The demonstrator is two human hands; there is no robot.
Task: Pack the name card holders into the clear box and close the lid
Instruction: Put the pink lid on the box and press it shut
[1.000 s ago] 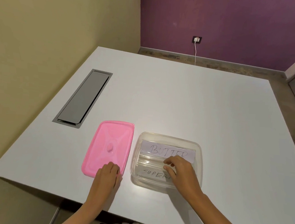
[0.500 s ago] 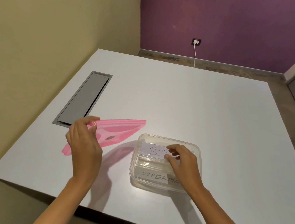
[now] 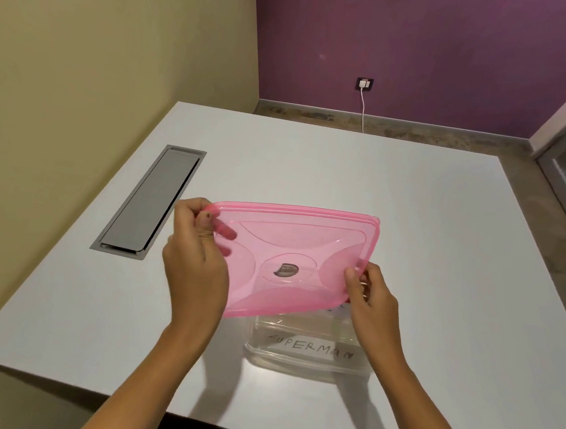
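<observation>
A translucent pink lid (image 3: 291, 262) hangs tilted in the air above the clear box (image 3: 307, 361), hiding the box's far half. My left hand (image 3: 193, 258) grips the lid's left edge and my right hand (image 3: 369, 299) grips its right edge. Through the box's near wall I read a name card holder (image 3: 312, 347) with "SUPERMAN" written on it. Any other holder in the box is hidden behind the lid.
The box stands near the front edge of a white table (image 3: 409, 224). A grey cable hatch (image 3: 154, 200) is set into the tabletop at the left. A yellow wall runs along the left and a purple wall with a socket (image 3: 364, 84) stands at the back.
My left hand lifted the pink lid off the table and carried it right, over the box. My right hand left the card holders inside the box and took hold of the lid's right edge.
</observation>
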